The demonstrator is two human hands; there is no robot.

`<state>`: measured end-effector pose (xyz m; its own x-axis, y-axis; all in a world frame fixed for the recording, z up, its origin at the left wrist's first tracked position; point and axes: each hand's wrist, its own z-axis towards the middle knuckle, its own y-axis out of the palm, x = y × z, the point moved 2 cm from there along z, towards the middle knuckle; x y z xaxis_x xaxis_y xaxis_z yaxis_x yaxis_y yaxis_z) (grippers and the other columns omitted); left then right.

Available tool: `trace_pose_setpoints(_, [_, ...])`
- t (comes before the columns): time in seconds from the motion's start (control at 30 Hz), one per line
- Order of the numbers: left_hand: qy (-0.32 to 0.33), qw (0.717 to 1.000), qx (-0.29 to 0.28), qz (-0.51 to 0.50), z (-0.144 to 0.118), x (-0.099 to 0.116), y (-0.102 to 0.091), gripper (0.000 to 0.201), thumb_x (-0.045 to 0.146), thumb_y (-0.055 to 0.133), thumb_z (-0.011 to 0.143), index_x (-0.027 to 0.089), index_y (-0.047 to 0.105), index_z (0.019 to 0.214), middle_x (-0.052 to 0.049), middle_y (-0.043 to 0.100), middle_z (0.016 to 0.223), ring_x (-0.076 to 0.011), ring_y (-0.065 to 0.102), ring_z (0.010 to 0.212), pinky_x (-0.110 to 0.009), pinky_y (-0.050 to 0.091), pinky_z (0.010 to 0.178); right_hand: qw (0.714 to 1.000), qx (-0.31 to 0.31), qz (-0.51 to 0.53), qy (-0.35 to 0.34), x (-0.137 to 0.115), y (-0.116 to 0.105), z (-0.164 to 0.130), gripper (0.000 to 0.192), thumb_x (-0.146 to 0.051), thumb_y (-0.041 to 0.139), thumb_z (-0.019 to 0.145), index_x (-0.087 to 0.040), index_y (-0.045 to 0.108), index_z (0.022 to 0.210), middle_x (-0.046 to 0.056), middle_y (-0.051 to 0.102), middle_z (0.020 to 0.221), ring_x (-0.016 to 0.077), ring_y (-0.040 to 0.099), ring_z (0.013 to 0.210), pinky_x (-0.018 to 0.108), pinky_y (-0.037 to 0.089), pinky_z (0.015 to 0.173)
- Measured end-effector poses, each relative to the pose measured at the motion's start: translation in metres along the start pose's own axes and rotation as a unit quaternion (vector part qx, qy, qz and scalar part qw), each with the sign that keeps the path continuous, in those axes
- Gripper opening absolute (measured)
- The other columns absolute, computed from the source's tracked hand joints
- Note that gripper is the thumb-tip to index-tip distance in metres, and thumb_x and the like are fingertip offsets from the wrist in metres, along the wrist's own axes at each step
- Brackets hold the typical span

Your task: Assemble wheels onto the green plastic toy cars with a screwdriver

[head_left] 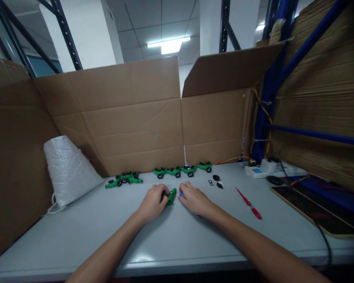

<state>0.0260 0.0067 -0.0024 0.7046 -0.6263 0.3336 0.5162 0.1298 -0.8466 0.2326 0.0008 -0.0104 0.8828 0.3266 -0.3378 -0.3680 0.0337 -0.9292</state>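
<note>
Together, both hands are working on one small green plastic part near the middle of the grey table. The left hand is curling its fingers closed around the part's left end, while the right hand is pinching narrowly at a small bluish piece touching the part's other end. Doing this well probably calls for keeping both wrists resting on the table and the two pieces lined up. Behind the hands, a row of green wheeled assemblies is standing beside loose black rings. A red-handled screwdriver is lying to the right, slim and glossy, before matte corrugated cardboard walls.
</note>
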Motion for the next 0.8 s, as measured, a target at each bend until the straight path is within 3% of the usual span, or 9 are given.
trace_pose_setpoints(0.8, [0.012,1.000,-0.010,0.024,0.0002,0.0069,-0.0068,0.021,0.011,0.055,0.091,0.023,0.064,0.105,-0.006,0.069,0.103,-0.0258,0.063,0.101,-0.036,0.047,0.092,1.000,0.003,0.016,-0.015,0.0052,-0.0027,-0.0002,0.014,-0.026,0.058,0.105,-0.019,0.062,0.116,0.011,0.064,0.122,0.0240,0.068,0.103,0.030,0.039,0.085])
